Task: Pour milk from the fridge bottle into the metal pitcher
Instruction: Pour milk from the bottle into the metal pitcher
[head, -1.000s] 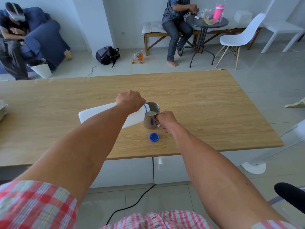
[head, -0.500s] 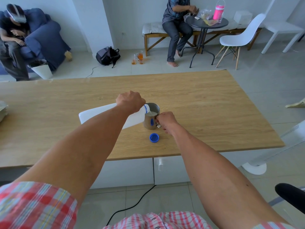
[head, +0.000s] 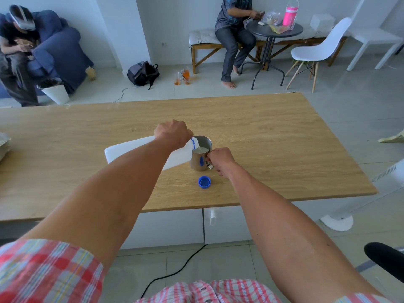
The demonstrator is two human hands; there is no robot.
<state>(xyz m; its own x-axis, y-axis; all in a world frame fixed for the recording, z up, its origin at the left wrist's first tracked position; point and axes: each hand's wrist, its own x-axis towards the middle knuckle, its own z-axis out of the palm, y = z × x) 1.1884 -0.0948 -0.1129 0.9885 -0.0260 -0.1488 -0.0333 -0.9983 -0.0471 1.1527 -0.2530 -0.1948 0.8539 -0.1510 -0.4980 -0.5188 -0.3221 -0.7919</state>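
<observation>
A white plastic milk bottle (head: 124, 150) lies tipped almost flat above the wooden table (head: 273, 136), its blue-ringed mouth over the rim of the metal pitcher (head: 197, 164). My left hand (head: 172, 133) grips the bottle near its neck. White milk runs from the mouth and fills part of the pitcher. My right hand (head: 219, 159) is closed on the pitcher's handle at its right side. The bottle's blue cap (head: 204, 182) rests open side up on the table just in front of the pitcher.
The table's near edge runs below the cap, with white cabinets and a black cable under it. A crumpled pale thing (head: 3, 145) sits at the table's left edge. Two people sit beyond the table, by a blue armchair (head: 59, 51) and a round black table (head: 274, 31).
The bottle stays tipped over the pitcher and the milk level looks slightly higher. Both hands hold nearly the same places.
</observation>
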